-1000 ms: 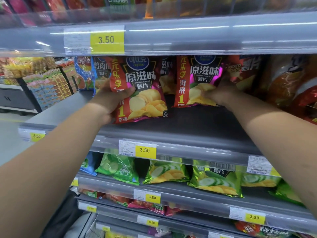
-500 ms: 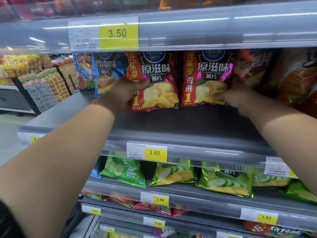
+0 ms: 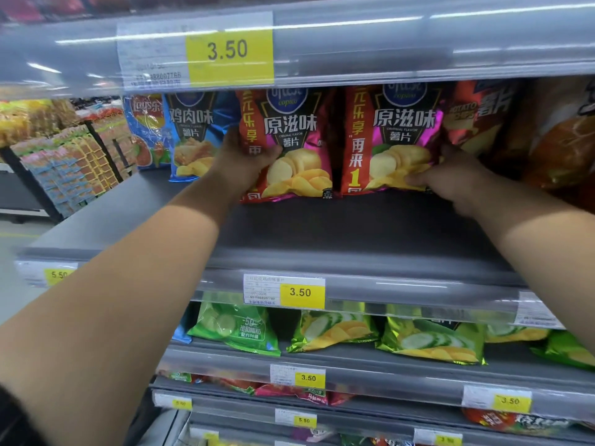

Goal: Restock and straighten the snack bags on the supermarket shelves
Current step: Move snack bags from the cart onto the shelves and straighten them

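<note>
Two magenta and red potato chip bags stand upright side by side at the back of the grey middle shelf (image 3: pixel 322 239). My left hand (image 3: pixel 244 162) grips the left bag (image 3: pixel 296 146) by its lower left edge, thumb across the front. My right hand (image 3: pixel 450 178) pinches the right bag (image 3: pixel 392 140) at its lower right corner. Both forearms reach in over the shelf's front rail.
A blue chip bag (image 3: pixel 193 136) stands left of the held bags, red and orange bags (image 3: pixel 483 117) to the right. Green cucumber chip bags (image 3: pixel 431 339) lie on the shelf below. The upper shelf rail (image 3: pixel 354 43) with a 3.50 tag overhangs close above.
Both bags have been pushed back and stood more upright, now close together at the shelf's rear. My hands followed them inward, and the view moved closer.
</note>
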